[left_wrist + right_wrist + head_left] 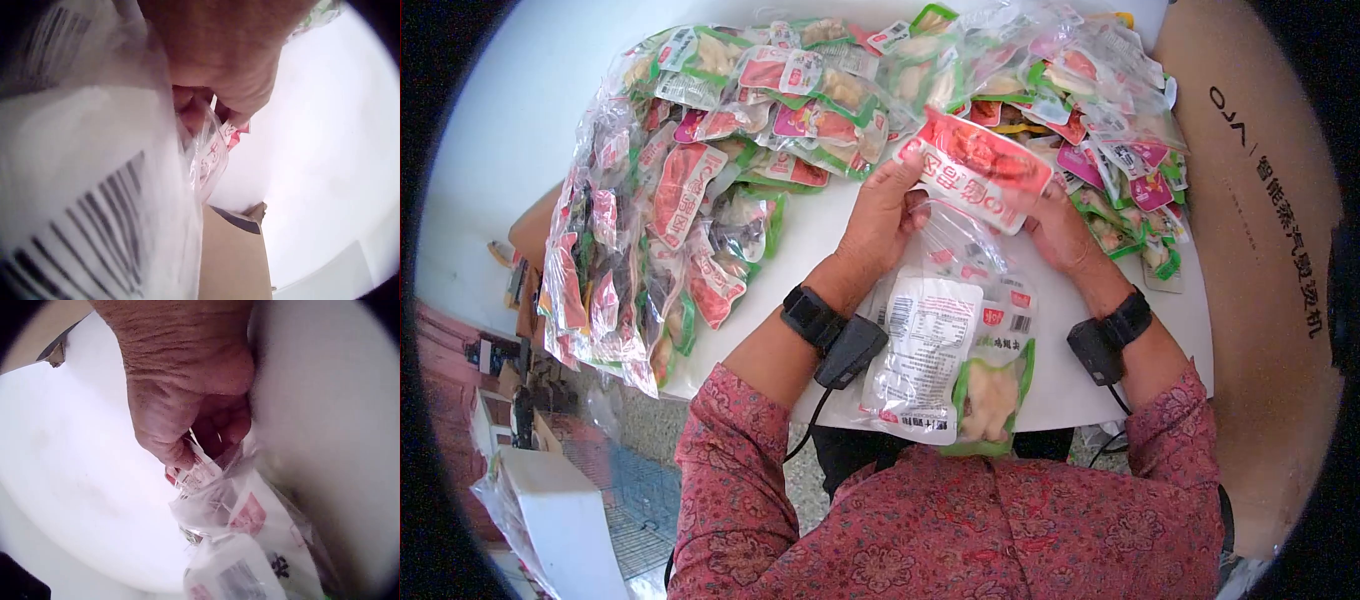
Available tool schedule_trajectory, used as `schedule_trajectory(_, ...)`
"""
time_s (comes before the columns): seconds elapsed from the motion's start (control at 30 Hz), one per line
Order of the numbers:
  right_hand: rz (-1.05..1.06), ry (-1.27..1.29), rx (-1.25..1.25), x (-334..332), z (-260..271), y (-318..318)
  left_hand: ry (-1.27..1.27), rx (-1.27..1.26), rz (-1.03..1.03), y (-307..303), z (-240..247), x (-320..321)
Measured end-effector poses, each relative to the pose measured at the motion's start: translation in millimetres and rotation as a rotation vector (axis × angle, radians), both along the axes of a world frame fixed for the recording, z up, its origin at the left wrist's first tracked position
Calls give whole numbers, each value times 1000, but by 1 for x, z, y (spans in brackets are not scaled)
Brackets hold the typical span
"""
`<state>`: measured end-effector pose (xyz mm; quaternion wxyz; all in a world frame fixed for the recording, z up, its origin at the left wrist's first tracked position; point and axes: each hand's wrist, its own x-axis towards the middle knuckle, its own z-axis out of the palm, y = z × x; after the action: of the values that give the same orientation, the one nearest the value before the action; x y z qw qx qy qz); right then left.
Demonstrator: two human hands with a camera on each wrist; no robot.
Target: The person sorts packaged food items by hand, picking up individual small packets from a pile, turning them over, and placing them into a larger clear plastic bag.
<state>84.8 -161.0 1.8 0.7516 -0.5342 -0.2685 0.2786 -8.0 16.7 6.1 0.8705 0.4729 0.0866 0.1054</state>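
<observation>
A red-and-white food packet [985, 165] is held up between both hands, its printed face toward the head camera. My left hand [885, 220] grips its left end, with clear plastic bunched at the fingers in the left wrist view. Its right end is pinched by my right hand [1060, 228], thumb and curled fingers beside the bag's mouth in the right wrist view. Below hangs the clear plastic bag [950, 235], overlapping the table's front edge. Inside it show a packet with a white barcode label [925, 345] and a green-edged packet [993, 400] of pale food.
Bagged food packets [690, 190] lie in a heap across the left and back of the white table [830, 225]. Another heap [1100, 130] lies at the back right. A large cardboard box [1250, 250] stands along the right side. Cables hang from both wrist cameras.
</observation>
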Motion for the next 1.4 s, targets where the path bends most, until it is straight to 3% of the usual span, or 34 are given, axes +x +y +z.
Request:
schedule_trajectory(0.03, 3, 12, 4, 0, 1, -1, -21, -32, -4, 0, 1, 1)
schedule_trajectory(0.1, 30, -207, -300, 0, 0, -6, -24, -57, -5, -1, -5, 1)
schedule_trajectory(0.27, 17, -119, -274, -8, 8, -2, 8, 257, -228, -4, -5, -4)
schedule_trajectory(0.37, -9, -220, -246, -9, 6, -3, -6, 263, -203, -4, -5, -4)
schedule_trajectory(0.43, 51, -268, -357, 2, 4, -9, -7, 282, -215, -4, -7, -4)
schedule_trajectory(0.47, 52, -267, -358, 4, 3, -7, -4, 308, -227, -4, -8, -3)
schedule_trajectory(0.53, 73, 274, 192, 7, -2, 0, -5, 334, -239, -5, -5, -5)
schedule_trajectory(0.67, 204, 314, 125, 20, -7, -7, 74, 422, -363, -8, 1, -9)
schedule_trajectory(0.7, 226, 221, 114, 19, -7, -6, 93, 447, -372, -9, 1, -9)
schedule_trajectory(0.9, 199, 124, -58, 17, -5, -8, 48, 559, -435, -9, -2, -9)
schedule_trajectory(1.4, 205, 120, -56, 10, -3, -6, 9, 581, -501, -6, -6, -7)
